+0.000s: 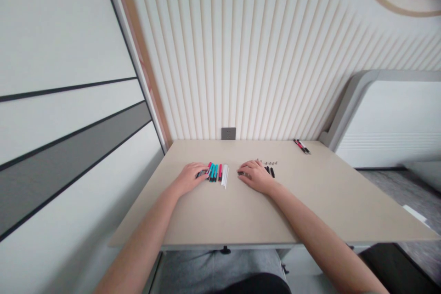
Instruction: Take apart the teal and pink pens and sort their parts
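My left hand (192, 177) rests on the table at the left end of a row of pen parts. Its fingers and thumb curl around a dark pen barrel (202, 173), partly covered by the hand. Beside it lie teal and black pen barrels (214, 173), a red one (220, 172) and several thin white tubes (225, 175). Further right, my right hand (254, 176) is bent over small dark metallic pieces (245, 173), too small to name, between thumb and fingers. Past its knuckles are black cylindrical parts (272, 172) and a line of small metal tips (271, 163).
Two pens (302, 146), one red and black, one white and black, lie at the back right of the beige table (227, 220). A socket (228, 133) is on the ribbed wall behind. A white cabinet (69, 147) stands left, a bed headboard (396, 115) right.
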`<state>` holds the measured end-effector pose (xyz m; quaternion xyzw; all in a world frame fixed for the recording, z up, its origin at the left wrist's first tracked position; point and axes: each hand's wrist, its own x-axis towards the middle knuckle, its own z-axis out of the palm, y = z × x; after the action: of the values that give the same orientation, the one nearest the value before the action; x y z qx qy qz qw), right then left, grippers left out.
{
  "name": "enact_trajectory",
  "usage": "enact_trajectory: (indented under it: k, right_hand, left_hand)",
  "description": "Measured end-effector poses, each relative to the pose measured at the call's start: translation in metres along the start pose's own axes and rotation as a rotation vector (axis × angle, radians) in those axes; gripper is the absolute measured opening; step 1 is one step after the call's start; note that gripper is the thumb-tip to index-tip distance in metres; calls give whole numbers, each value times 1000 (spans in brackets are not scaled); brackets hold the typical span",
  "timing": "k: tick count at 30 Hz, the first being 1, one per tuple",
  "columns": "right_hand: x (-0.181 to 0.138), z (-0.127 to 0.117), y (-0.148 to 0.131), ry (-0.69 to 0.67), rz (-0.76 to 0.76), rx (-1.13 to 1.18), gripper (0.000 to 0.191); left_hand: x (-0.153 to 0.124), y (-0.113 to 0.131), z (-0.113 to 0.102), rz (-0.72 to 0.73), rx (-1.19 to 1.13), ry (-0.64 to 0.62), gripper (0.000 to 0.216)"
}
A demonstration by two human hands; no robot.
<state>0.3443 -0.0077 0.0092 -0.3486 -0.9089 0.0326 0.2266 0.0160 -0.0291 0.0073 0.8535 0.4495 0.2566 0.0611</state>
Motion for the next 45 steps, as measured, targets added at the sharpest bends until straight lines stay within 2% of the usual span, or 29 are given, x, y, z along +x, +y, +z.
enact_trajectory:
  k: [7, 21, 34, 45]
  right_hand:
    - [0, 1, 1, 5, -16, -16, 26]
    - [1, -1, -1, 46, -12, -22, 25]
    - [0, 0, 0, 34, -1, -24, 26]
    - [1, -1, -4, 12, -3, -30, 26]
  left_hand:
    - [-1, 6, -3, -5, 80, -4, 25]
    - [-3, 7, 0, -7, 152, -13, 34]
    - [1, 11, -6, -41, 166, 27, 23]
    - [2, 14, 2, -50, 224, 28, 20]
